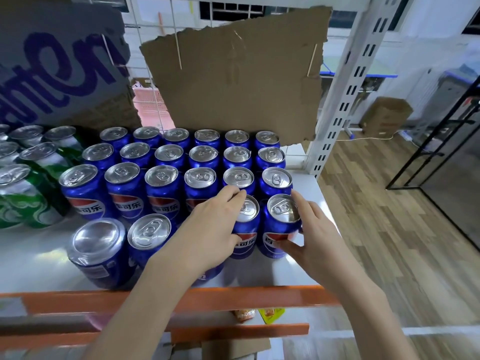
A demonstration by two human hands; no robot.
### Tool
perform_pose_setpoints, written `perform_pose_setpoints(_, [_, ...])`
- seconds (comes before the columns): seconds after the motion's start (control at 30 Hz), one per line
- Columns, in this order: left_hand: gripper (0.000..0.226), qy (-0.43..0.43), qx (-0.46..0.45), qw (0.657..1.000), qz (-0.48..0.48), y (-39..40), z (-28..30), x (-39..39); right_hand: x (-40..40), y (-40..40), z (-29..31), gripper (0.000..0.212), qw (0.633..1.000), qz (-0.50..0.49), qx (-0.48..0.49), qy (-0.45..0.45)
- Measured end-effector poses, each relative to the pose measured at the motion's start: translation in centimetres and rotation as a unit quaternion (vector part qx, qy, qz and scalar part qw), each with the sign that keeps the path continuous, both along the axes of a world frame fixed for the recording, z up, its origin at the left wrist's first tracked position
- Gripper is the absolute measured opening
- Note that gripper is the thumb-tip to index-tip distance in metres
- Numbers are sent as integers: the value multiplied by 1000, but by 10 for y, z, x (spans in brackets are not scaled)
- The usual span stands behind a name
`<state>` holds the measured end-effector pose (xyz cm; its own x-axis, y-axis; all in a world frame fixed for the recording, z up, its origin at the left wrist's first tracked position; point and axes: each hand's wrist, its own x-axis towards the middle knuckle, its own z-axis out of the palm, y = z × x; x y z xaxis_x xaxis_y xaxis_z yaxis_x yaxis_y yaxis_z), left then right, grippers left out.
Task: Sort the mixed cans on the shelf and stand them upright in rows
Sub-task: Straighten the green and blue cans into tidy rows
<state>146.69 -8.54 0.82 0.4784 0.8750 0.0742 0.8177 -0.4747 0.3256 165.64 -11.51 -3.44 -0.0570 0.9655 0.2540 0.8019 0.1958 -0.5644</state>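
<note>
Head view shows a white shelf (311,224) with an orange front rail (233,300), on which three full rows of blue Pepsi cans (161,178) stand upright, with green cans (31,193) grouped to their left. Taking the rail as landmark, a fourth blue row is being built just behind it, starting from the right end.

The right hand (314,237) curls around the rightmost front can (279,227), fingers behind it and thumb across the label, so it is clamped on that can. The left hand (207,229) wraps the neighbouring front can (246,227), fingertips over its rim and thumb on the label. Both cans stand upright, side by side and apparently touching.

The step in hand looks like squaring these two into line. To do it well, each can should probably be slid rather than lifted, pushed back until it meets the row behind, with labels facing the rail as in that row.

Further left along the rail, an upright blue can (149,237) waits, and beside it an inverted blue can (98,253) shows its bare base; that one likely needs turning over before joining the row.
</note>
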Motion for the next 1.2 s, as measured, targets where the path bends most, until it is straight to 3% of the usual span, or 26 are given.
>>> perform_pose_setpoints(0.13, [77,-8,-2,1000,-18,3,-1,-2,-4,-3,0,88,1000,-23,-3,-11])
perform_pose_setpoints(0.3, [80,-22,-31,998,-52,4,4,-11,-14,-10,3,90,994,-66,66,-51])
perform_pose_setpoints(0.47, [70,-75,-6,997,-26,-1,19,-61,-49,-18,15,61,975,-109,187,-53])
perform_pose_setpoints(0.57, [67,-86,14,996,3,-8,18,-98,-78,-22,14,46,976,-93,193,-38])
perform_pose_setpoints(0.63, [79,-61,16,998,21,-14,15,-118,-96,-26,10,42,980,-78,180,-36])
perform_pose_setpoints(0.7, [93,-32,36,999,24,-15,10,-134,-110,-29,8,43,982,-71,170,-35])
perform_pose_setpoints(0.83, [99,2,21,1000,8,-17,-2,-151,-131,-34,7,45,986,-59,149,-36])
perform_pose_setpoints(1.07, [95,65,107,992,12,-9,-14,-150,-150,-32,-3,75,987,-114,80,-85])
perform_pose_setpoints(1.2, [79,53,126,990,-17,-4,-15,-155,-162,-29,-7,77,981,-143,88,-92])
